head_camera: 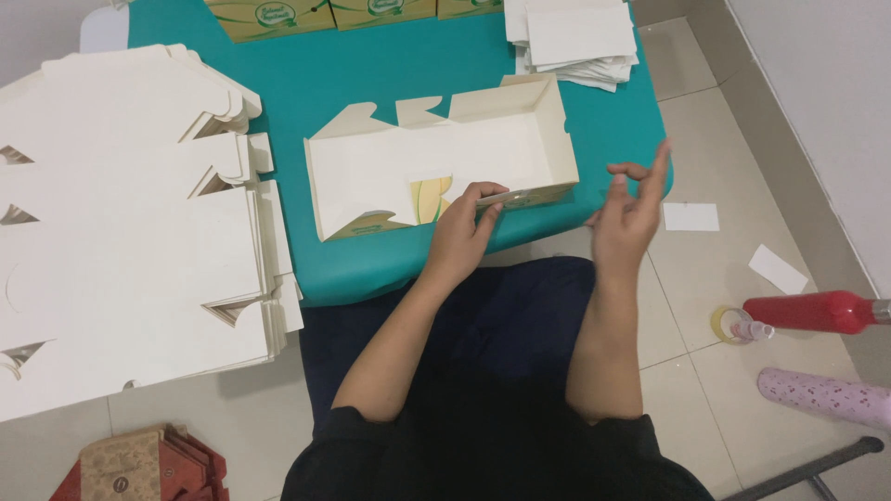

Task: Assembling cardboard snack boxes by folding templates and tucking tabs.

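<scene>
A cream cardboard box (436, 158), partly folded up, lies open on the teal table (390, 56). Its right end stands as upright walls; its left end is still flat flaps. My left hand (467, 227) pinches the box's near side wall between thumb and fingers. My right hand (628, 206) hovers just off the table's right edge, fingers spread, holding nothing and touching nothing.
A tall stack of flat cream box blanks (121, 223) sits at the left. More white blanks (575, 37) and finished green-and-yellow boxes (278, 14) line the far edge. On the tiled floor lie paper scraps (691, 216), a red bottle (817, 311), a tape roll (729, 325) and a pink roll (826, 394).
</scene>
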